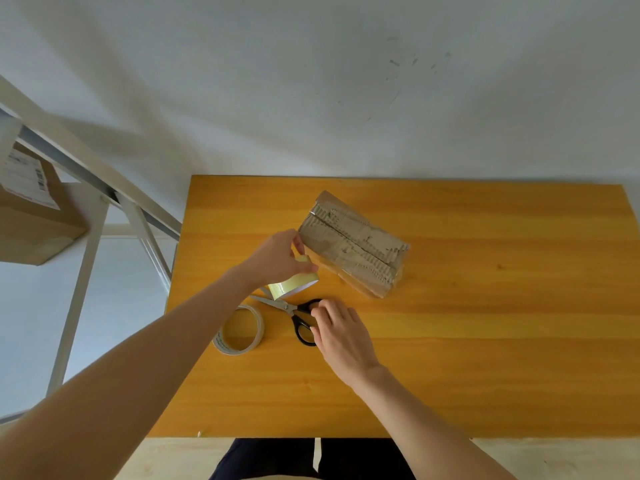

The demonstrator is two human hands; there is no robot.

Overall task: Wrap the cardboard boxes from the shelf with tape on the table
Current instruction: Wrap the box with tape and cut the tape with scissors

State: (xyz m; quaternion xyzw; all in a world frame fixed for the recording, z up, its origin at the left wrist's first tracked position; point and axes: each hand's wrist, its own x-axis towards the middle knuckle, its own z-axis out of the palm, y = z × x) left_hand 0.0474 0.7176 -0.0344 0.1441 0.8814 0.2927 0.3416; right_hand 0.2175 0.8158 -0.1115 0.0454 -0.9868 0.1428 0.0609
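A worn cardboard box [353,242], torn along its top and partly covered in tape, lies at an angle on the orange table [485,323]. My left hand [277,256] grips a yellowish tape roll [294,280] just left of the box, lifted off the table. A pair of black-handled scissors [294,311] lies below that roll, blades pointing left. My right hand [341,332] rests on the scissor handles, its fingertips at the loops. A second, clear tape roll [239,329] lies flat to the left of the scissors.
A white metal shelf frame [104,188] stands left of the table, with a brown cardboard box [34,216] bearing a shipping label on it. A white wall runs behind the table. My dark trousers show at the table's near edge.
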